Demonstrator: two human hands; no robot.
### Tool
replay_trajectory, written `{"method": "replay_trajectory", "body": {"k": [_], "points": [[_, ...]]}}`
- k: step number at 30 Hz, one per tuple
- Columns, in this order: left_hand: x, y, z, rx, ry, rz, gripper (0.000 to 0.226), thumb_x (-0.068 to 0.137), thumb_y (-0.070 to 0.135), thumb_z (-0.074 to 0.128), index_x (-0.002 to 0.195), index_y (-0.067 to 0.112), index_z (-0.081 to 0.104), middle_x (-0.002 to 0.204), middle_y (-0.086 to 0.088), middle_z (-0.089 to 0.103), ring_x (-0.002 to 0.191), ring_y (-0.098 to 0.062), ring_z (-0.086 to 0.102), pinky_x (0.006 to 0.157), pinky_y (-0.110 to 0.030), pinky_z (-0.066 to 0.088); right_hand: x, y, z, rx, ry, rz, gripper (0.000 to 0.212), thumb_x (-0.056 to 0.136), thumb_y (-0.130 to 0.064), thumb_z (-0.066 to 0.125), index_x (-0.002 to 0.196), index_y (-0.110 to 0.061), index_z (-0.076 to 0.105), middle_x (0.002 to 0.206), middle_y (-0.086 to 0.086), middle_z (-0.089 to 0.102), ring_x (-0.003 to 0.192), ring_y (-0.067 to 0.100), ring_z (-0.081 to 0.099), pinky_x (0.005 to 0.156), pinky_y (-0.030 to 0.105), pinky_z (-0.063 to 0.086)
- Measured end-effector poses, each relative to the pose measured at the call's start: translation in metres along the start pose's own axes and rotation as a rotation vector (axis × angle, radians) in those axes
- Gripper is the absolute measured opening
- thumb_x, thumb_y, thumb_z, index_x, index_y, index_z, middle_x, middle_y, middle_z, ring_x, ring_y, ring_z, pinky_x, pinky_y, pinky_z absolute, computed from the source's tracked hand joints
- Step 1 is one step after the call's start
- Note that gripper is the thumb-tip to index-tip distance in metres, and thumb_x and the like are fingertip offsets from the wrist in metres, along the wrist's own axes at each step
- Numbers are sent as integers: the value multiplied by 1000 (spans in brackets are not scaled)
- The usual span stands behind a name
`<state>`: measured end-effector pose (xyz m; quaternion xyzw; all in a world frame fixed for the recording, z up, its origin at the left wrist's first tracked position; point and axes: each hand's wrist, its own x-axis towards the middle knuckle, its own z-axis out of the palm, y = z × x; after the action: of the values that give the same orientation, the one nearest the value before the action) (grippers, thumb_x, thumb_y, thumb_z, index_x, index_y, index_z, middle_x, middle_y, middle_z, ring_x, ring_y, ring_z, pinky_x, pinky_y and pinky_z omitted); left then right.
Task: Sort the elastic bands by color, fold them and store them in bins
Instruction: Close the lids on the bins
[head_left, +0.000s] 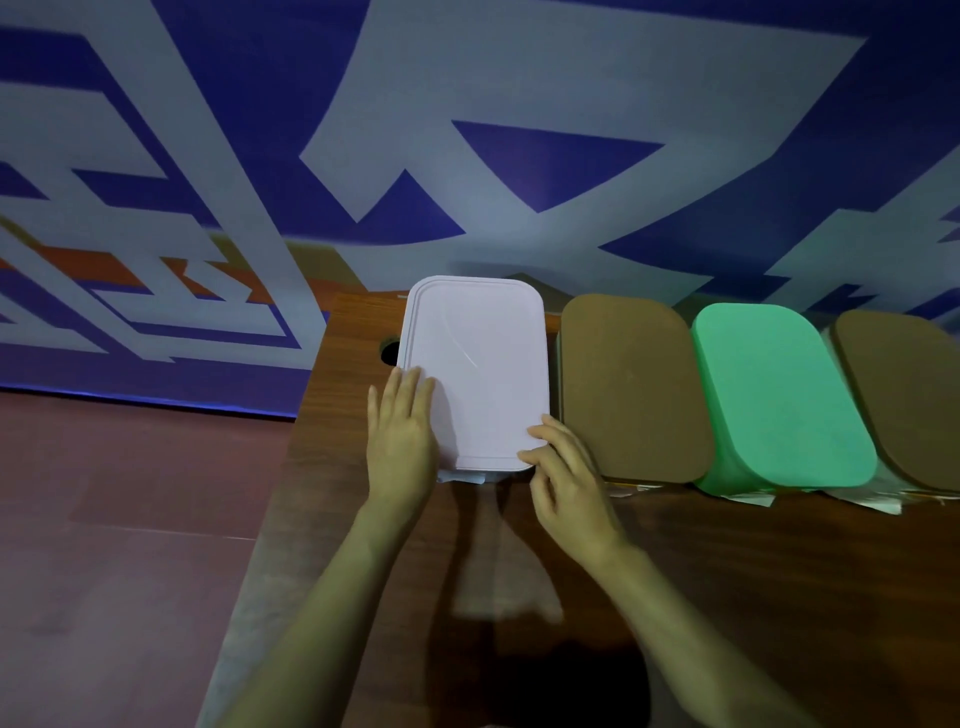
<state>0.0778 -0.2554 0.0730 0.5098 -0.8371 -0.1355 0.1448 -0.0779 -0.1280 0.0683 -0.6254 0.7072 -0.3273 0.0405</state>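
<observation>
Hands: the left hand (402, 431) lies flat with straight fingers on the left edge of the lilac lid (483, 364). The right hand (569, 488) curls its fingers at the lid's near right corner, thumb on top, pinching it.
Reason for the hold: the flat palm probably steadies the bin while the other hand works the corner. Whether the lid is being pressed shut or lifted cannot be told.
Bins: four stand in a tight row. Right of the right hand come a brown lid (631, 384), a green lid (779, 395) and a second brown lid (909, 395), all covered.
Elastic bands: none in view. Any already stored would be hidden under the lids.
Lid colours: these likely mark which colour of band goes in which bin.
Worktop (727, 597): wood-grain, carrying the row. A round hole (389, 352) sits just beyond the left hand's fingertips, partly covered by the lilac lid.
Paper slips (883, 503): pale scraps poke out under the bins' near edges, right of the right hand. They may be labels but are too small to read.
Writing: the banner (467, 104) beyond both hands shows huge white strokes on blue with some orange, cropped and unreadable.
Brands: none visible on any lid.
</observation>
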Motion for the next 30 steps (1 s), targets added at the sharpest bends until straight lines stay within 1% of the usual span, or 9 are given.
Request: {"method": "replay_trajectory", "body": {"k": [1, 4, 7, 9, 12, 15, 17, 21, 30], "points": [[3, 2, 2, 35, 16, 31, 72, 50, -12, 78, 118, -5, 58, 128, -26, 55, 124, -44, 47, 107, -54, 19, 2, -2, -2, -13, -11, 13, 26, 84, -8, 40, 87, -5, 66, 111, 7, 62, 123, 20, 48, 103, 29, 39], [12, 13, 4, 105, 112, 146, 33, 78, -4, 54, 110, -7, 61, 117, -28, 61, 113, -44, 56, 104, -55, 29, 20, -13, -15, -109, -81, 65, 22, 79, -15, 41, 79, -11, 63, 91, 1, 65, 105, 19, 59, 84, 29, 48], [11, 23, 12, 129, 35, 147, 46, 92, 31, 45, 115, -6, 61, 123, -27, 58, 115, -43, 55, 101, -53, 41, 60, -18, -24, -173, -163, 191, 21, 82, -14, 44, 90, -11, 63, 95, 6, 65, 87, 30, 61, 68, 33, 48], [7, 26, 14, 156, -23, 127, 67, 91, 54, 38, 121, -3, 58, 130, -25, 54, 122, -41, 50, 105, -51, 36, 95, -11, -20, -160, -217, 237, 26, 89, -9, 44, 109, -8, 60, 115, 11, 59, 104, 31, 55, 83, 38, 46], [7, 24, 15, 183, -38, 125, 82, 88, 66, 27, 128, -1, 53, 137, -24, 48, 128, -38, 45, 110, -50, 29, 140, -1, -2, -171, -303, 239, 42, 96, -8, 37, 137, -7, 40, 145, 12, 36, 137, 25, 28, 108, 33, 27], [7, 25, 15, 188, -32, 112, 79, 88, 63, 30, 131, 0, 51, 140, -22, 46, 131, -37, 43, 111, -49, 28, 155, 4, 20, -244, -392, 306, 49, 102, -20, 27, 148, -7, 16, 158, 12, 8, 146, 26, 0, 117, 34, 7], [6, 25, 16, 172, 6, 108, 67, 91, 51, 34, 131, 1, 52, 140, -21, 46, 131, -36, 43, 112, -46, 28, 150, 7, 30, -352, -387, 287, 52, 103, -28, 22, 149, -6, 11, 158, 13, 4, 145, 28, -7, 117, 36, -1], [6, 19, 21, 179, 137, 145, 49, 93, 28, 37, 127, -2, 55, 138, -23, 48, 130, -36, 45, 112, -45, 26, 144, 9, 37, -373, -328, 340, 60, 101, -38, 21, 149, -6, 9, 158, 14, 2, 146, 29, -6, 117, 38, -1], [15, 21, 24, 207, 102, 45, 56, 95, 32, 29, 139, -1, 41, 147, -23, 34, 139, -35, 30, 116, -48, 12, 147, 13, 46, -489, -353, 312, 73, 97, -52, 16, 148, -2, 2, 157, 19, 1, 145, 33, -4, 118, 39, 0]]}}
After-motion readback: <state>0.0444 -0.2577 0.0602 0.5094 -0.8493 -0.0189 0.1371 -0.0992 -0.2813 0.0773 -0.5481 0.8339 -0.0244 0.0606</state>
